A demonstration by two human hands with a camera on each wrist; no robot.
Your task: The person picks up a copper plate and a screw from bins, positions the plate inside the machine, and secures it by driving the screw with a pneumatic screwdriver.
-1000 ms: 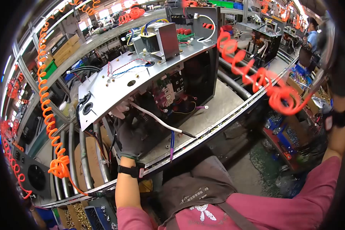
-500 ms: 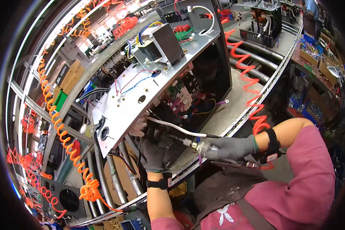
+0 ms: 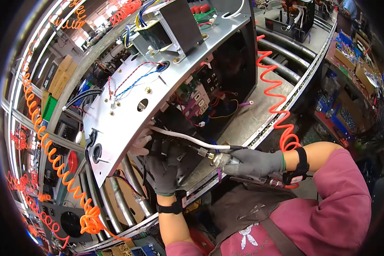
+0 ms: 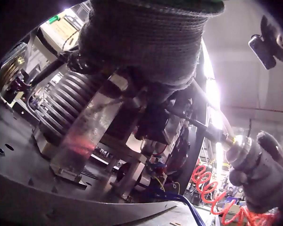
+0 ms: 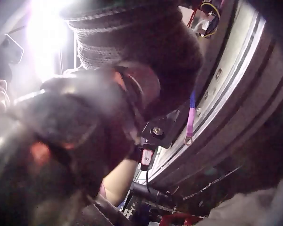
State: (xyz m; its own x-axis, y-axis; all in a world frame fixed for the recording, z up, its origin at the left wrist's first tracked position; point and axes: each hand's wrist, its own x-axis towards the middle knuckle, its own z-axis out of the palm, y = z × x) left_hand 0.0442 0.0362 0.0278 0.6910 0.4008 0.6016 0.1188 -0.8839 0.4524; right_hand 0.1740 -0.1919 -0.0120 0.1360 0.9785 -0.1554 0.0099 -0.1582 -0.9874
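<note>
My gloved right hand (image 3: 256, 163) grips an air screwdriver (image 3: 207, 154) in front of the open machine chassis. Its long bit points left into the housing, toward my left hand. My gloved left hand (image 3: 163, 173) reaches in under the overhanging metal panel (image 3: 123, 121), near the bit's tip. Its fingers are mostly hidden; I cannot tell what they hold. The left wrist view shows the glove cuff (image 4: 141, 47) over a finned metal block (image 4: 68, 101), with the bit coming in from the right. A thick white cable (image 3: 179, 135) runs just above both hands.
A transformer (image 3: 155, 34) stands on the panel beside thin red and blue wires. A red coiled hose (image 3: 277, 94) hangs at the right, an orange one (image 3: 57, 155) at the left. Rollers (image 3: 286, 64) lie behind the chassis. Parts bins (image 3: 345, 115) stand at the right.
My right hand has come in from the far right with the screwdriver, up to the chassis front. The left hand has stayed under the panel. The head view has shifted.
</note>
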